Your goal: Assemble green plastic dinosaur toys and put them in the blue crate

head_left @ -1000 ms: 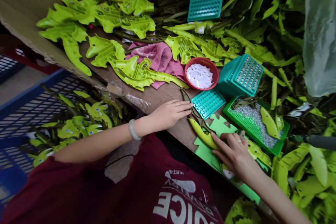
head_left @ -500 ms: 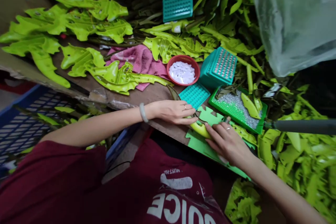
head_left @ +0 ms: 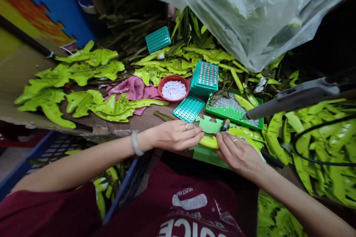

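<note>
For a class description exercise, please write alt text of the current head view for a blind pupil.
A person's right hand touches a curved lime-green plastic piece over a green foam mat, with the left hand at its other end. Beyond stand a round red bowl of white pieces and a rectangular teal plastic tray.

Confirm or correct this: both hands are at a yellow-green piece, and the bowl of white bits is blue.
Wrong on the colour: the head view shows the bowl of white bits is red, not blue. The left hand and right hand are at a yellow-green piece.
</note>
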A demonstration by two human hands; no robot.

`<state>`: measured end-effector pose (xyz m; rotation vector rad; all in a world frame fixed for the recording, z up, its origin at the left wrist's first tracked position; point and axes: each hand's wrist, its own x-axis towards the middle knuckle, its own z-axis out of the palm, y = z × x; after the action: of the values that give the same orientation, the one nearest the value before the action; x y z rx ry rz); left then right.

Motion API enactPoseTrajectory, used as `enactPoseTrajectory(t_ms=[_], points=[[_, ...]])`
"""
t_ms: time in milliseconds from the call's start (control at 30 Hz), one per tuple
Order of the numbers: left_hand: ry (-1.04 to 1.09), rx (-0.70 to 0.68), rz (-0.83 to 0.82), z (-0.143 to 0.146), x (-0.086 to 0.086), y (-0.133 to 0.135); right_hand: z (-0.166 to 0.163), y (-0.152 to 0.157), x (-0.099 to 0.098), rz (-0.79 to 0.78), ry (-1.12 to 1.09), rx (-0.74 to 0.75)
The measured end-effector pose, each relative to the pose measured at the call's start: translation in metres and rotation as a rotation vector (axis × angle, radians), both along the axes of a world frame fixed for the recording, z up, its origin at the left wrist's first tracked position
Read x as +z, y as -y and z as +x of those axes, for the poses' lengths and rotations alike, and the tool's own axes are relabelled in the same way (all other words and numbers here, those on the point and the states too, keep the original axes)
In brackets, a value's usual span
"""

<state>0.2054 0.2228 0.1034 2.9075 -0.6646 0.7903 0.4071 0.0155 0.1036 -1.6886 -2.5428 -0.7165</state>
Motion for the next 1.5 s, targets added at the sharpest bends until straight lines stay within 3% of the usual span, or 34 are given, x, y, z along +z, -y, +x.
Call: enactPoseTrajectory(t_ms=[133,233,367,467,567,633,700,733,800,933,1000,1067,1167,1267,1400,1500], points=[[0.019,0.0,0.035,-0.013,-0.005,-0.004,0.01,0.022,-0.002,-0.03,-0.109,-0.084],[-0.01,0.062,0.015,-0.027,-0.015,-0.006,0.024,0.048,-0.014,0.046,-0.086,-0.14],[-0.038,0.052,-0.081,-0.039,-0.03,-0.005,0.026,0.07,-0.033,0.152,-0.019,-0.043],[-0.069,0.062,-0.185,-0.046,-0.046,-0.003,0.018,0.077,-0.033,0.117,-0.091,-0.034],[-0.088,0.119,-0.151,-0.059,-0.065,0.0,0.032,0.081,-0.029,-0.01,-0.474,-0.086],[-0.097,0.158,-0.089,-0.066,-0.073,0.003,0.06,0.073,-0.03,0.128,-0.822,-0.303],[-0.103,0.188,-0.047,-0.064,-0.073,0.006,0.097,0.05,-0.032,0.371,-1.128,-0.575],[-0.094,0.196,-0.042,-0.057,-0.07,0.008,0.116,0.033,-0.031,0.45,-1.254,-0.643],[-0.06,0.215,-0.068,-0.026,-0.059,0.011,0.149,-0.008,-0.028,0.515,-1.415,-0.596],[-0.119,0.159,-0.146,0.085,-0.042,0.01,0.178,-0.073,-0.015,0.587,-1.525,-0.479],[-0.244,0.08,-0.119,0.139,-0.041,0.002,0.178,-0.081,-0.007,0.591,-1.568,-0.487],[-0.376,0.022,-0.069,0.172,-0.046,-0.01,0.174,-0.072,0.0,0.563,-1.581,-0.519],[-0.422,0.043,0.027,0.182,-0.055,-0.026,0.167,-0.044,0.008,0.467,-1.481,-0.551],[-0.324,0.129,0.111,0.18,-0.055,-0.032,0.161,-0.028,0.01,0.448,-1.469,-0.479],[-0.273,0.019,0.052,0.216,-0.053,-0.017,0.146,-0.043,0.011,0.48,-1.73,-0.318],[-0.244,0.106,0.03,0.254,-0.055,-0.008,0.129,-0.058,0.013,0.521,-1.794,-0.259]])
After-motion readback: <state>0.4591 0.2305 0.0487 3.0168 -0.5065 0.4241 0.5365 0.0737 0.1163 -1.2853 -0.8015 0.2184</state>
